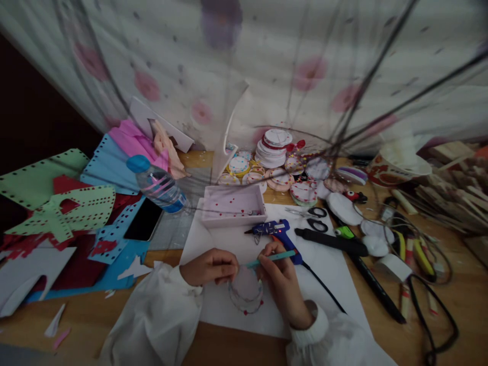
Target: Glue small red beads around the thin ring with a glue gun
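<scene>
My right hand [281, 279] is closed round a slim teal pen-like stick [284, 255], its far end leaning left toward my other hand. With fingers pinched together, my left hand [213, 267] grips the upper left edge of a small round paper piece [245, 284]. That piece is pale, layered, and dotted with red along its lower rim. Beneath both hands lies a white sheet of paper [267, 320]. Just behind my right hand rests a blue glue gun [282, 234] with a small red light. A shallow pale pink box [234, 219] stands beyond, with tiny red bits inside.
Several decorated paper rounds [280, 178] are piled at the back. Scissors [316, 218], a black marker [375, 290] and looping cables [452, 315] lie to the right. Leftward are a water bottle [158, 185], a phone [144, 219] and coloured paper scraps [87, 203].
</scene>
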A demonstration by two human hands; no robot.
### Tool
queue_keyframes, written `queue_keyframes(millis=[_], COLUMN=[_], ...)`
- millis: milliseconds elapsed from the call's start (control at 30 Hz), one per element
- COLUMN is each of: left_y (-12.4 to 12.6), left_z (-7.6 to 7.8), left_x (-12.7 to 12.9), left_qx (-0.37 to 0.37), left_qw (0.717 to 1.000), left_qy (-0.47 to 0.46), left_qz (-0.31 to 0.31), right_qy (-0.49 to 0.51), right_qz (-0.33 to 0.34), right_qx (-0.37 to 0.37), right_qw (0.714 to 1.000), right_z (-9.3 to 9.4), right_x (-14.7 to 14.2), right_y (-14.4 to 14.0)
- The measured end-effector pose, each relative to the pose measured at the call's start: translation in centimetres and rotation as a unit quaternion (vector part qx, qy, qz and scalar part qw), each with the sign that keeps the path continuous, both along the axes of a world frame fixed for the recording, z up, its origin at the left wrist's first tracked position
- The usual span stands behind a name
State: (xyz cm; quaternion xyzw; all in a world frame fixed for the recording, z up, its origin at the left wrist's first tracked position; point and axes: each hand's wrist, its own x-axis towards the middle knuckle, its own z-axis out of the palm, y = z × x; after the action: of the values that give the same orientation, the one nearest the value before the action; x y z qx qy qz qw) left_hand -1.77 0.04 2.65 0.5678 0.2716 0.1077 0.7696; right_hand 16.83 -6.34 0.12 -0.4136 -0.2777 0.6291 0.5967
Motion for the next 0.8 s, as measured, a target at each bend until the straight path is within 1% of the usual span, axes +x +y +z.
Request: queue_keyframes(millis=[433,667,800], left_y=[0.2,0.3,0.3], left_z=[0.4,0.6,0.4], left_x=[0.0,0.0,0.0], left_qx=[-0.017,-0.012,-0.009], left_qw=[0.999,0.999,0.999], left_qy=[0.033,0.031,0.035], left_qz=[0.012,0.008,0.006], right_qy=[-0.005,-0.054,-0.069], right_qz=[-0.036,-0.006,0.003], right_qx=[0.017,0.067,0.067], right_qw=[0.999,0.996,0.995], right_z=[0.2,0.6,1.3], right_x=[0.1,0.1,-0.1], right_y=[0.0,-0.5,-0.7])
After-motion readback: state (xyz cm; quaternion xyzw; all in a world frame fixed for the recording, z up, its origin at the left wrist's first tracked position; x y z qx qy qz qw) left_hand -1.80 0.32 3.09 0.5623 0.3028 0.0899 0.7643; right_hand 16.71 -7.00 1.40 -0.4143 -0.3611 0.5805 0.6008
